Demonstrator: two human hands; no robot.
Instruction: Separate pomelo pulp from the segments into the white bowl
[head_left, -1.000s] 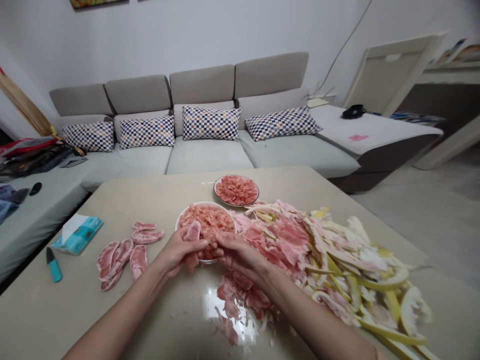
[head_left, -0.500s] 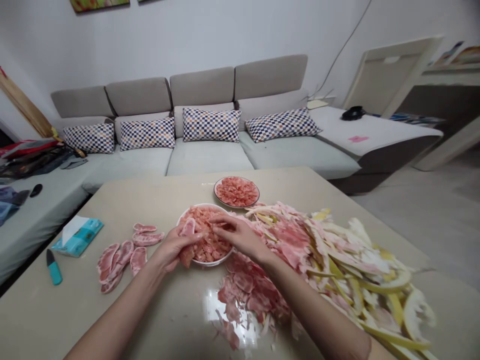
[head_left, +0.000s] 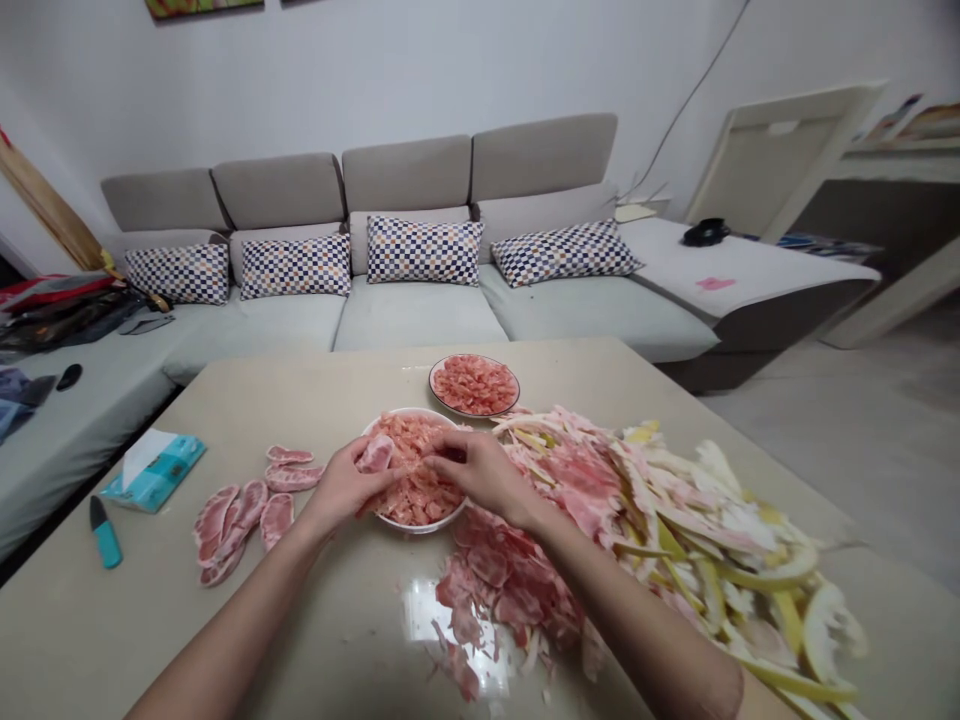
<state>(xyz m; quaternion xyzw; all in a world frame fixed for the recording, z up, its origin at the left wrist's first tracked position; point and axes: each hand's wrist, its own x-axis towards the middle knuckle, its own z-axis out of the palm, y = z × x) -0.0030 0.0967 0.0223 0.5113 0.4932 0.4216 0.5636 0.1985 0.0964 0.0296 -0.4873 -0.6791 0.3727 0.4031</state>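
My left hand (head_left: 346, 487) is closed around a pink pomelo segment (head_left: 377, 454) at the left rim of a white bowl (head_left: 400, 527). Loose pomelo pulp (head_left: 415, 490) heaps the bowl. Over its right side is my right hand (head_left: 480, 470), thumb and fingers pinched together; whatever is between the fingertips is too small to make out. Left of the bowl lie several unpeeled pomelo segments (head_left: 232, 525) on the table (head_left: 322, 640). Behind the bowl, a dark-rimmed plate (head_left: 514, 395) carries more pulp.
A big pile of pomelo rind (head_left: 750, 575) and pink membrane (head_left: 510, 580) covers the table's right side. At the left are a teal-handled knife (head_left: 106, 538) and a tissue pack (head_left: 159, 473). A grey sofa (head_left: 420, 315) with checkered cushions (head_left: 424, 250) stands beyond the table.
My left hand has turned slightly, and the segment piece that hung below its fingers is now mostly hidden. My right hand stays over the bowl, its fingertips drawn closer together.
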